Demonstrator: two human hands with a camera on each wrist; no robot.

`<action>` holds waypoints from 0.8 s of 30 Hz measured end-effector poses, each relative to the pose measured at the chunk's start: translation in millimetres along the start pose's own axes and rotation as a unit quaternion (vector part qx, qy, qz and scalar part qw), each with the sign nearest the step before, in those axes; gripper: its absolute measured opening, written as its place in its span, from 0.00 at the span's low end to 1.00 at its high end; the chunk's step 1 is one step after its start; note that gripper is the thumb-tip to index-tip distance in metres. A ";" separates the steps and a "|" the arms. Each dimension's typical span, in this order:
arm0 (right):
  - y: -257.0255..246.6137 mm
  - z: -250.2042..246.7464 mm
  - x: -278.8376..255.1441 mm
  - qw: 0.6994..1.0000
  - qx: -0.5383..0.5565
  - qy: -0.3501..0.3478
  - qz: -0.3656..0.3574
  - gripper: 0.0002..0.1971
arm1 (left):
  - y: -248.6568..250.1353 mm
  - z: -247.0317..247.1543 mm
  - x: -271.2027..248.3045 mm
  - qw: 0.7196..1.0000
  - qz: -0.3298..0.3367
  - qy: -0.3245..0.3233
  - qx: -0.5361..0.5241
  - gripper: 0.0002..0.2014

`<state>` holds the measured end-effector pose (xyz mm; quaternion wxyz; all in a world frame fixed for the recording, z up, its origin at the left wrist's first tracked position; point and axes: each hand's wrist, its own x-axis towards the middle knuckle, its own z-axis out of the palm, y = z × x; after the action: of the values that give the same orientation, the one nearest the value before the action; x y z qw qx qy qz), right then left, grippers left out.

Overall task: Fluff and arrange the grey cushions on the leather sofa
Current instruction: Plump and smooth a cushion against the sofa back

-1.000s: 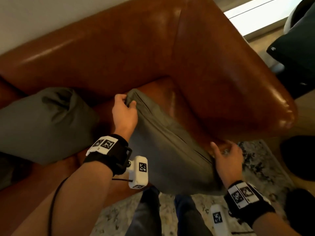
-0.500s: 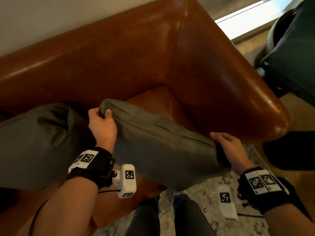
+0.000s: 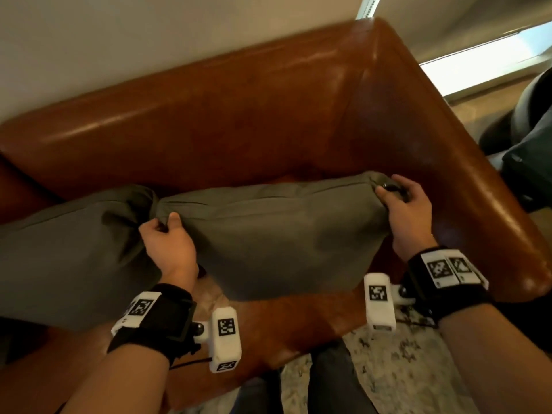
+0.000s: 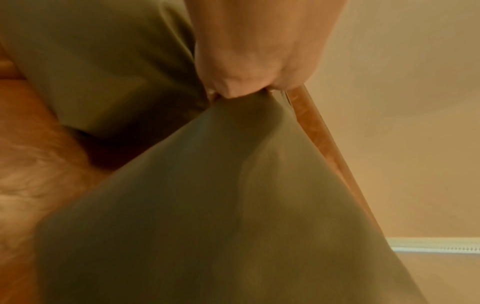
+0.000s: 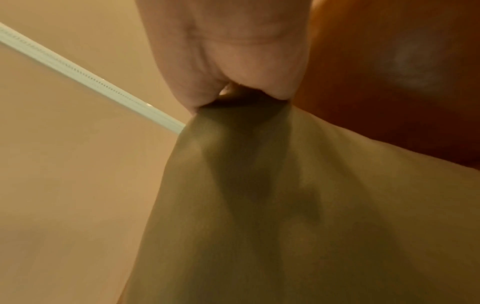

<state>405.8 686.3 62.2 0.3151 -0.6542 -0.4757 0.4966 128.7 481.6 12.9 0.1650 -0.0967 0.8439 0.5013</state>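
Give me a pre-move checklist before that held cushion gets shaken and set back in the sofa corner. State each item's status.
1. Left hand grips the held cushion's upper left corner: ok.
2. Right hand grips its upper right corner: ok.
3. Cushion lifted off the seat, hanging from both hands: ok.
4. Room on the left: not ok, the second cushion sits right against the held one's left edge.
5. Sofa corner behind the cushion unobstructed: cannot tell, the cushion hides the seat there.
6. Filling evenly spread: cannot tell; the fabric bunches at both grips in the wrist views.
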 end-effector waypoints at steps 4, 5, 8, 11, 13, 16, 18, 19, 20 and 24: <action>-26.7 33.1 51.3 0.998 -0.011 -0.048 -0.025 0.22 | 20.0 8.7 8.9 1.000 -0.006 0.016 -0.023 0.17; -32.2 43.0 64.5 0.998 -0.010 -0.062 -0.027 0.23 | 26.6 12.2 12.1 0.999 -0.008 0.021 -0.026 0.17; -44.5 74.2 100.6 0.993 -0.019 -0.111 -0.026 0.24 | 41.5 23.1 28.0 0.999 -0.007 0.033 -0.025 0.16; -48.0 97.2 131.2 0.990 -0.021 -0.139 -0.016 0.23 | 51.9 36.9 40.3 0.999 0.004 0.029 -0.014 0.18; -49.2 104.1 148.5 0.989 -0.023 -0.148 -0.010 0.22 | 55.8 45.0 44.3 0.999 0.012 0.031 -0.014 0.18; -52.5 109.3 169.9 0.986 -0.021 -0.164 -0.016 0.23 | 59.4 56.6 46.9 0.997 0.040 0.061 -0.018 0.17; -51.6 110.6 179.6 0.985 -0.023 -0.172 -0.019 0.23 | 60.0 63.2 48.3 0.995 0.064 0.079 -0.012 0.18; -51.3 111.0 183.0 0.983 -0.023 -0.179 -0.018 0.24 | 60.3 66.0 48.7 0.994 0.070 0.080 -0.004 0.18; -51.0 111.2 185.7 0.982 -0.024 -0.189 -0.012 0.24 | 60.7 68.5 48.4 0.994 0.073 0.079 0.006 0.19; -54.0 106.3 193.8 0.974 -0.009 -0.227 0.012 0.22 | 69.6 78.1 33.5 0.970 0.169 0.110 0.137 0.26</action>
<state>298.7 880.0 9.4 0.1870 -0.5333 -0.5310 0.6314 88.9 583.6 22.4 -0.0039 0.0162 0.9216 0.3878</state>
